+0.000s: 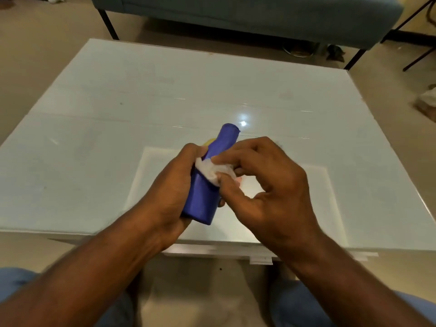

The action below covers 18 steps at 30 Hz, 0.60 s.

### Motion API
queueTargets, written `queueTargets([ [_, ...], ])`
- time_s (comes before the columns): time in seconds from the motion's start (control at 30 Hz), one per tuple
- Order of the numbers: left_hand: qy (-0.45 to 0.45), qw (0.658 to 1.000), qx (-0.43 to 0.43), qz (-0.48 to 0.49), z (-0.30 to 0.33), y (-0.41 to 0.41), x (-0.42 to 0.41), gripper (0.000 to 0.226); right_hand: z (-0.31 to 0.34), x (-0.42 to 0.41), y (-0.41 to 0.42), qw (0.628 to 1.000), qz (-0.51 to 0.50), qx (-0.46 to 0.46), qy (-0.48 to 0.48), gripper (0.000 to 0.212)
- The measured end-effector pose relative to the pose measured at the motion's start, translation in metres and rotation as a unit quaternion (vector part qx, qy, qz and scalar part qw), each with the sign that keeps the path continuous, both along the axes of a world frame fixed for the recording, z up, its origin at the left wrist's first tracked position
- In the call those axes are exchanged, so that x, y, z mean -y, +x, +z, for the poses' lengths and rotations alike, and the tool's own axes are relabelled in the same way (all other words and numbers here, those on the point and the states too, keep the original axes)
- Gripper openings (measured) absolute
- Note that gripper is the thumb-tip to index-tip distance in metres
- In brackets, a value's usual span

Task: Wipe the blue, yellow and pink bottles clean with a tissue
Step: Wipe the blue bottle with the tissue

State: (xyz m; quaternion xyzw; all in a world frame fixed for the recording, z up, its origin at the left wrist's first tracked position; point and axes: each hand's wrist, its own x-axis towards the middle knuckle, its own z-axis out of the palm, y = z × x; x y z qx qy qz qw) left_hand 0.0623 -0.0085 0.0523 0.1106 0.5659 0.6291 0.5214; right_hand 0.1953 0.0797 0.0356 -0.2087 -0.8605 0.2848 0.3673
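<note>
One low white table (118, 142) with a glossy top fills most of the view; a ceiling light glints on it just past the bottle. A paler rectangular patch (318, 197) shows on the surface below the hands. Beyond the far edge stands a teal bench (247, 17) on thin black legs, on a beige floor (35, 43).

Blue bottle (203, 197): matte, cylindrical body narrowing to a slimmer neck and cap, held above the table's near half, tilted with the cap pointing away and slightly right.

Left hand (169, 190): fingers curled around the bottle's lower body, gripping it.

Right hand (266, 182): thumb and fingertips pinch a crumpled white tissue (212, 172), pressed against the bottle at its shoulder.

Yellow bottle (210, 140): only a sliver shows behind the left hand. A pink trace below the tissue is too hidden to identify.
</note>
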Motion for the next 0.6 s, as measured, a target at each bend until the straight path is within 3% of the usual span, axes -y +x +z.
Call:
queueTargets([
  [0.17, -0.005, 0.999, 0.007, -0.039, 0.0, 0.001, 0.0, 0.03, 0.004, -0.025, 0.003, 0.995, -0.095, -0.034, -0.022, 0.019],
  [0.27, 0.014, 0.999, 0.04, -0.019, 0.004, 0.002, 0.0, 0.03, 0.005, -0.016, 0.002, 0.995, -0.055, -0.043, -0.07, 0.015],
  [0.37, -0.014, 1.0, -0.005, 0.004, -0.001, -0.003, 0.0, 0.033, 0.004, 0.001, 0.001, 0.996, 0.009, -0.026, -0.09, 0.016],
  [0.5, -0.045, 0.997, -0.018, -0.066, -0.002, -0.001, 0.002, 0.048, 0.006, -0.018, 0.0, 0.988, -0.045, -0.049, -0.138, 0.02],
  [0.6, -0.047, 0.997, -0.042, -0.036, 0.001, 0.002, 0.001, 0.049, 0.009, -0.017, 0.0, 0.988, -0.023, -0.04, -0.148, 0.018],
])
